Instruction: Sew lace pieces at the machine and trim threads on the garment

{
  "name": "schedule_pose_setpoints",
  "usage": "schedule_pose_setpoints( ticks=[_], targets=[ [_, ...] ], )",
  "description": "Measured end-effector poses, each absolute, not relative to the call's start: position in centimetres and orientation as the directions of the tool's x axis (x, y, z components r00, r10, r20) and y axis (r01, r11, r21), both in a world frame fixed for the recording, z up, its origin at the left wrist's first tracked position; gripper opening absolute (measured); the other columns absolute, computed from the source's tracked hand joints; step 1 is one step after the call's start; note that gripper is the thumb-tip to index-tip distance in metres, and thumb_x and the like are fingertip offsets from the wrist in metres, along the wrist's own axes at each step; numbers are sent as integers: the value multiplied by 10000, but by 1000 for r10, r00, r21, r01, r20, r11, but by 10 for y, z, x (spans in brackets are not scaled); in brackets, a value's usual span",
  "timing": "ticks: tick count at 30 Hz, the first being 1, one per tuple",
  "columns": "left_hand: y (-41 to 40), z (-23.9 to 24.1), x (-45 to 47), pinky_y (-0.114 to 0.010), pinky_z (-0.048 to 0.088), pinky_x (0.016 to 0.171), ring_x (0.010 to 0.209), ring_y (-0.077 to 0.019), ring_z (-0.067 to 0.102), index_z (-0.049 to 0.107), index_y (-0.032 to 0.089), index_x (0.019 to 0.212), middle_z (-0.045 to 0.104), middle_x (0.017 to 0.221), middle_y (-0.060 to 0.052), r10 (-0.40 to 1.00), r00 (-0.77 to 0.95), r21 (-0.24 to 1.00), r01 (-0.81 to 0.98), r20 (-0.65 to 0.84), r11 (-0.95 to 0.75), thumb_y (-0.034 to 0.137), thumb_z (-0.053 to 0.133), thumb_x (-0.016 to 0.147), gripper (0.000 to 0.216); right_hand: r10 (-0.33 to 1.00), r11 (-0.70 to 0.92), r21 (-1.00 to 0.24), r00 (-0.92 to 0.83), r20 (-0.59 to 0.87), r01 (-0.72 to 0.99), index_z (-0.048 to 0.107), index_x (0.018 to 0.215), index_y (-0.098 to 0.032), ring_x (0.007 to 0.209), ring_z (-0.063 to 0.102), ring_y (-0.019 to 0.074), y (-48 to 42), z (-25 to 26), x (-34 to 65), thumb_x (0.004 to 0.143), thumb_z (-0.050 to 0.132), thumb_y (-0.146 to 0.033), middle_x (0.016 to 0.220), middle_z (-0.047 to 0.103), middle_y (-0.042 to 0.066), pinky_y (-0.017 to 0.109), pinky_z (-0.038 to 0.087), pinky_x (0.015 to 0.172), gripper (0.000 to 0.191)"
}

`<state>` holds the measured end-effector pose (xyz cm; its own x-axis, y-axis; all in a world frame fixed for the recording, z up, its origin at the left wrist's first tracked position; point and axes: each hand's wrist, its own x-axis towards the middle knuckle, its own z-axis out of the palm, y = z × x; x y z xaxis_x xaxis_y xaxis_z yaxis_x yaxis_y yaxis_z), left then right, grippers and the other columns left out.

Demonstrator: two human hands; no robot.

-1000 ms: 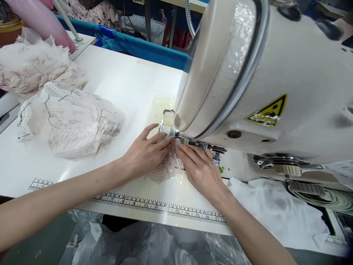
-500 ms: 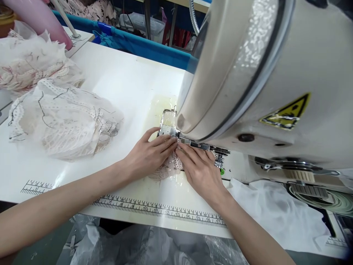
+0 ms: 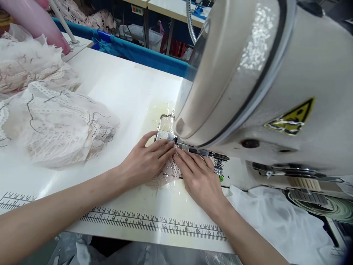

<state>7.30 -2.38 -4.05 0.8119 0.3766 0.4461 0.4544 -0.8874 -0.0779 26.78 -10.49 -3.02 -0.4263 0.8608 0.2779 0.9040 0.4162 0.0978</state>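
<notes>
A small piece of pale pink lace lies at the sewing machine's needle area. My left hand rests flat on its left part, fingers stretched toward the metal throat plate. From the right, my right hand lies over the lace's other side, fingers extended and pressing down beside the presser foot. The fingertips of both hands nearly meet just in front of the needle area. Neither hand grips the lace; the fingers are flat on it. The machine head and my fingers hide the needle and part of the lace.
A pile of white lace pieces with loose dark threads lies on the left of the white table. White fabric spreads at the right. A printed ruler runs along the front edge. A blue cloth trough borders the back.
The camera view has shifted slightly, so the table and machine sit a little lower in the picture. Both hands stay on the lace in nearly the same place at the machine.
</notes>
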Motion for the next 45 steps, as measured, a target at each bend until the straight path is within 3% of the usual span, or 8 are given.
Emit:
schedule_pose_setpoints(
  ticks=[8, 24, 45],
  targets=[
    [-27, -40, 75, -492, 320, 1111, 1159, -246, 607, 644, 129, 1208, 680, 1237, -91, 381, 812, -45, 444, 442, -895, 230, 441, 966, 331, 804, 458, 129, -472, 361, 879, 657, 1178, -110, 1115, 631, 212, -105, -31, 269, 890, 440, 12, 1239, 689, 78, 400, 473, 984, 381],
    [-28, -41, 74, -496, 254, 1174, 1211, -245, 581, 637, 159, 1237, 680, 1238, -82, 390, 803, -24, 448, 450, -894, 247, 458, 962, 340, 768, 465, 137, -476, 428, 874, 679, 1117, -106, 1072, 659, 226, -103, -33, 268, 871, 433, 39, 1171, 719, 81, 395, 544, 887, 378],
    [-24, -39, 75, -513, 238, 1183, 1156, -243, 622, 654, 144, 1209, 695, 1211, -65, 386, 780, -39, 463, 493, -885, 237, 396, 988, 352, 748, 485, 136, -491, 446, 864, 691, 1096, -119, 1063, 657, 210, -104, -33, 267, 890, 453, 20, 1146, 730, 71, 401, 498, 981, 344]
  ],
)
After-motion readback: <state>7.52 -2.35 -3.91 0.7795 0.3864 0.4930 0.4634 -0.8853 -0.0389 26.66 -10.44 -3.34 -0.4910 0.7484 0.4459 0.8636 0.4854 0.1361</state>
